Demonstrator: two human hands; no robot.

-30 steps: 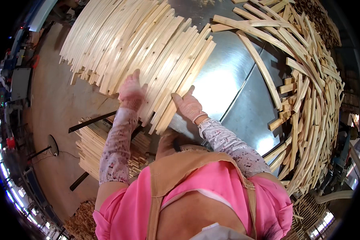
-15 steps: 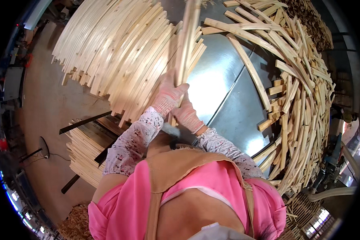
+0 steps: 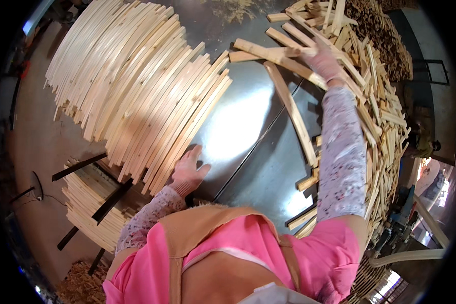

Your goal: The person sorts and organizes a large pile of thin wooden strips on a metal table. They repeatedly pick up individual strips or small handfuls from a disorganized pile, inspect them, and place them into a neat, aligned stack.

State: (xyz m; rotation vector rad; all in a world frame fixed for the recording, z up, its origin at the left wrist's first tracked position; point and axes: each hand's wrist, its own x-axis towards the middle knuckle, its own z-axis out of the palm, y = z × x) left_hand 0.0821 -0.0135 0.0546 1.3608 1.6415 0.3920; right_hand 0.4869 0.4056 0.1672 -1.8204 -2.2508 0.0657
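My left hand (image 3: pixel 187 173), in a pale pink knit glove, is open with thumb and fingers apart. It rests beside the near ends of a row of long, light wooden strips (image 3: pixel 137 96) laid side by side on the left. My right arm is stretched far forward to the right. At its end my right hand (image 3: pixel 325 62), slightly blurred and gloved alike, lies over the loose wooden strips (image 3: pixel 385 147) of a heaped pile. Its thumb and fingers are spread, touching or just above strips; the undersides of the fingers are hidden.
Under both groups is a shiny metal tabletop (image 3: pixel 238 116) with a seam across it. One loose strip (image 3: pixel 291 114) lies slanted near the pile. At lower left, more stacked strips (image 3: pixel 93 202) sit below dark metal bars (image 3: pixel 111 201). Sawdust (image 3: pixel 238 7) lies at the far edge.
Both hands were together on a raised wooden strip; they have let go of it and parted. My right hand has moved far right to the pile, my left slightly down and left.
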